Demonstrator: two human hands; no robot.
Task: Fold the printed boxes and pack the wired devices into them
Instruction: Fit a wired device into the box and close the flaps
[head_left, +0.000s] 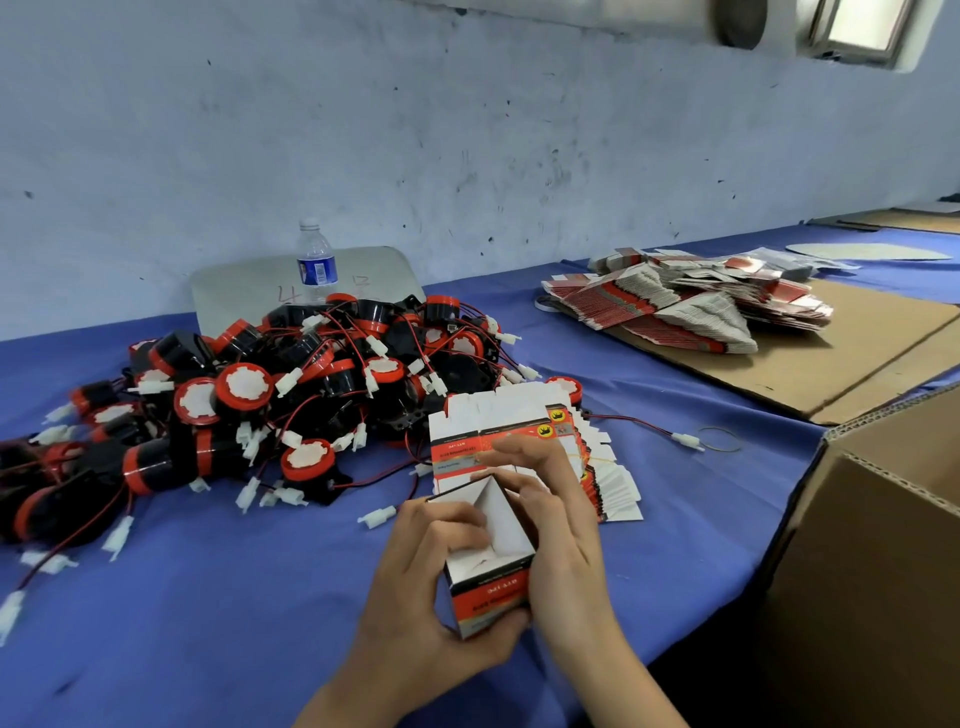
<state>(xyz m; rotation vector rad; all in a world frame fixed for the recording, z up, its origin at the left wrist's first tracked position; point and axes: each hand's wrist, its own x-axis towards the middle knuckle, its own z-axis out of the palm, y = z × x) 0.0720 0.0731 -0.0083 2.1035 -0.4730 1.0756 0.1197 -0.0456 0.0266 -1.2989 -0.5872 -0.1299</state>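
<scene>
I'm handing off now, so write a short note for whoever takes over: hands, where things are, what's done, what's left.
Left hand grips the half-folded printed box from the left; right hand holds its right side, fingers at the flaps. Box is open on top, with nothing in it.
Flat printed boxes lie just behind the hands; a larger stack sits far right on cardboard.
Wired devices are piled to the left.
Left: finish folding, insert a device, repeat.

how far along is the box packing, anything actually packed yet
No packed box is visible. In hand: one printed box, opened up and still empty, gripped by the left hand while the right hand works its flaps. Left: the pile of wired devices on the blue table, a small stack of flat boxes just behind the hands, and a bigger heap of flat boxes on cardboard further right.
</scene>
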